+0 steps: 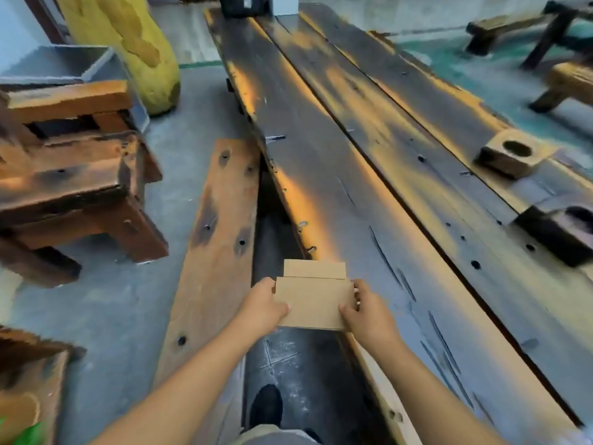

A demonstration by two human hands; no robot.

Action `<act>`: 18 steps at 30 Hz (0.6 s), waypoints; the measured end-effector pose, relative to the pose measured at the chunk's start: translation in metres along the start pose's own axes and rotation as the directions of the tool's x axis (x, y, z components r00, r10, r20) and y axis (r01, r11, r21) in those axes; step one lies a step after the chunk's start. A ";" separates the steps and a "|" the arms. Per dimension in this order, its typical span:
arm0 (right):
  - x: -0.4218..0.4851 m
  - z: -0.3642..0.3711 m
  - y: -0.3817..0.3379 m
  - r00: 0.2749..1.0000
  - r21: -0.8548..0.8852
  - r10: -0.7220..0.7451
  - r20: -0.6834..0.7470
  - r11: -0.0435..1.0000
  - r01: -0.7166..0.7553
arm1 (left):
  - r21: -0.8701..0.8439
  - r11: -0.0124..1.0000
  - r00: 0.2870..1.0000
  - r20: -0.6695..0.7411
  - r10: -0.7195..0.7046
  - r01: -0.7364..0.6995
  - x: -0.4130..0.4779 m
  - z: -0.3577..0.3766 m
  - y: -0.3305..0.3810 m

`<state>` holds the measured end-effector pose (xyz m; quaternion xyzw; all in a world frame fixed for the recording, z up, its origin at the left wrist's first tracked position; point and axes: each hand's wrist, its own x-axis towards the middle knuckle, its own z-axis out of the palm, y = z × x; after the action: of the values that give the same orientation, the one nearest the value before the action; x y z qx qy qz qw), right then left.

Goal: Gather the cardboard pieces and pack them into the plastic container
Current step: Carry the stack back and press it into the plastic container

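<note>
Head view: left hand (263, 308) and right hand (369, 311) clamp fingers on opposite edges of stacked cardboard pieces (313, 295), probably squaring them over the table (369, 194) edge; no container visible.

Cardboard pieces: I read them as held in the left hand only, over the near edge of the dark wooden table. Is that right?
Not quite. The head view shows both hands on the cardboard pieces: the left hand grips the left edge and the right hand the right edge. They are over the near edge of the dark wooden table, as you said.
</note>
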<state>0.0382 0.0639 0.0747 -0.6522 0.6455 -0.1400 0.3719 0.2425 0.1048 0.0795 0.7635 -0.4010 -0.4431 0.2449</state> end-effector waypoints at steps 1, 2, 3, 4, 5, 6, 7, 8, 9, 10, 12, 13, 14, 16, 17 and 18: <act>0.002 -0.003 0.003 0.998 0.002 0.047 -0.048 0.999 -0.047 | 0.044 0.999 0.999 0.042 0.019 -0.021 0.011 0.003 0.007; 0.002 -0.005 0.006 0.992 0.006 0.087 -0.096 0.996 -0.087 | 0.082 0.996 0.997 0.073 0.039 -0.045 0.021 0.006 0.012; 0.002 -0.009 0.009 0.981 0.006 0.129 -0.143 0.992 -0.130 | 0.117 0.990 0.991 0.112 0.067 -0.080 0.032 0.011 0.019; 0.001 -0.014 0.013 0.970 0.006 0.169 -0.173 0.985 -0.170 | 0.144 0.983 0.985 0.151 0.089 -0.111 0.040 0.017 0.026; 0.000 -0.018 0.017 0.960 0.004 0.205 -0.191 0.978 -0.208 | 0.157 0.978 0.977 0.185 0.109 -0.139 0.046 0.023 0.034; -0.002 -0.024 0.024 0.945 0.009 0.247 -0.212 0.968 -0.251 | 0.163 0.972 0.964 0.234 0.129 -0.169 0.052 0.031 0.044; -0.006 -0.030 0.029 0.926 0.021 0.291 -0.239 0.955 -0.294 | 0.170 0.964 0.946 0.288 0.151 -0.205 0.058 0.041 0.053; -0.010 -0.036 0.035 0.907 0.040 0.326 -0.267 0.944 -0.328 | 0.170 0.957 0.925 0.340 0.167 -0.235 0.061 0.051 0.062; -0.015 -0.042 0.042 0.888 0.056 0.350 -0.297 0.935 -0.349 | 0.159 0.953 0.905 0.386 0.181 -0.259 0.063 0.062 0.071; -0.020 -0.048 0.049 0.869 0.074 0.368 -0.330 0.928 -0.365 | 0.151 0.948 0.884 0.425 0.194 -0.280 0.064 0.073 0.079; -0.035 -0.063 0.067 0.828 0.120 0.414 -0.379 0.909 -0.399 | 0.164 0.928 0.840 0.497 0.216 -0.335 0.062 0.101 0.098; -0.043 -0.070 0.077 0.809 0.145 0.442 -0.387 0.896 -0.420 | 0.182 0.916 0.821 0.529 0.214 -0.357 0.059 0.115 0.106; -0.051 -0.078 0.089 0.786 0.175 0.477 -0.393 0.878 -0.445 | 0.195 0.904 0.802 0.557 0.217 -0.380 0.055 0.129 0.115; -0.064 -0.095 0.115 0.747 0.229 0.520 -0.413 0.854 -0.468 | 0.200 0.885 0.762 0.607 0.225 -0.420 0.042 0.163 0.130; -0.071 -0.103 0.130 0.729 0.258 0.531 -0.432 0.847 -0.465 | 0.194 0.877 0.744 0.626 0.235 -0.440 0.034 0.181 0.137; -0.081 -0.111 0.148 0.709 0.290 0.539 -0.455 0.842 -0.454 | 0.198 0.866 0.733 0.635 0.244 -0.459 0.025 0.203 0.144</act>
<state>-0.1546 0.1229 0.0763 -0.3596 0.8598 -0.2557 0.2571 0.0151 0.0002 0.0736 0.5259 -0.6665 -0.5258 0.0521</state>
